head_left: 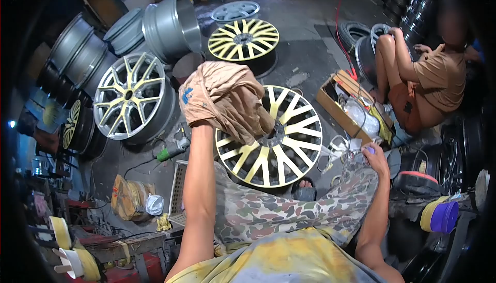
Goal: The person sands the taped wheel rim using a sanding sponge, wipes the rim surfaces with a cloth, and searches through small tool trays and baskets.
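Observation:
A crumpled brown cloth (225, 94) with a blue mark is bunched over my left hand (201, 129), which holds it up. Only the wrist shows below the fabric; the fingers are hidden. The cloth hangs over the upper left part of a wheel rim (294, 128) with pale yellow spokes and dark gaps, lying face up in front of my knees. Off to the right, near my knee, my right hand (377, 159) is closed around a small purple piece (370, 150), too small to name.
Another yellow-spoked rim (244, 39) lies behind. A silver rim (129, 97) leans at left, with a green-and-grey power tool (173, 149) nearby. A wooden box (343, 110) of odds and ends stands at right, beside a seated person (434, 76). A red hose (338, 29) hangs behind.

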{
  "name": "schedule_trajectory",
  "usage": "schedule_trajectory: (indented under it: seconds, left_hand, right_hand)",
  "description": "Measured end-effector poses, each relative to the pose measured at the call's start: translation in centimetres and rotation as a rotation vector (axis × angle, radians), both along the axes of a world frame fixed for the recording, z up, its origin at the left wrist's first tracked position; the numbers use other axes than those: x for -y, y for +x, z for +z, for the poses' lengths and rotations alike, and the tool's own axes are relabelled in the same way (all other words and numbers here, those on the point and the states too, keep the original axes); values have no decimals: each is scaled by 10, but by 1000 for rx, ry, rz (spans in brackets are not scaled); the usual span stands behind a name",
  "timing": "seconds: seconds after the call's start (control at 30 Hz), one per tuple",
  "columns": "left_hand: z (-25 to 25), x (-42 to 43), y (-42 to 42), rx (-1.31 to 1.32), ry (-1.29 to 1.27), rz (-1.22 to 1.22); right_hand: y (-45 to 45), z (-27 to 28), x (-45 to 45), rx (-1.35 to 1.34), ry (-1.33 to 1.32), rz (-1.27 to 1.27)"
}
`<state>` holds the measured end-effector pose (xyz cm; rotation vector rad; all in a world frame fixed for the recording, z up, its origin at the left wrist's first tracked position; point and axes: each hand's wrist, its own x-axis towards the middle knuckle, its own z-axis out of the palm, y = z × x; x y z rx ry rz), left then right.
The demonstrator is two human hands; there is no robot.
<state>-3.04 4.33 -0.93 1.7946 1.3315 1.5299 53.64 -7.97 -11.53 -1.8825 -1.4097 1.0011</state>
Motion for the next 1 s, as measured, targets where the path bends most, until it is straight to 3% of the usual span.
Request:
schedule_trajectory:
  seconds: [0.13, 0.27, 0.47, 0.57, 0.6, 0.63, 0.7, 0.8, 0.97, 1.0]
  left_hand:
    - [5, -1, -12, 261, -91, -122]
    - [8, 1, -16, 307, -122, -188]
    - [-4, 4, -24, 196, 81, 165]
    - [-11, 5, -30, -185, 110, 417]
    - [-12, 4, -32, -390, 71, 516]
    - [-10, 5, -35, -811, -94, 733]
    - [-13, 5, -35, -867, 0, 774]
    - [-14, 10, -17, -872, 39, 655]
    - [-65, -8, 30, -462, -374, -64]
    - [-49, 3, 48, -399, -424, -98]
  right_hand:
    - [2, 0, 1, 2, 11, -21]
    - [1, -5, 0, -38, 6, -35]
    - [1, -4, -2, -81, -11, -32]
    - [5, -10, -2, -72, 22, -22]
    - [5, -8, -2, -67, 20, -23]
    - [3, -7, -1, -67, 17, -23]
    - [5, -8, -3, -63, 12, -24]
    - [13, -18, -1, 56, 105, 29]
    - [5, -11, -5, -17, 5, -4]
    - [3, -8, -4, -30, -1, -6]
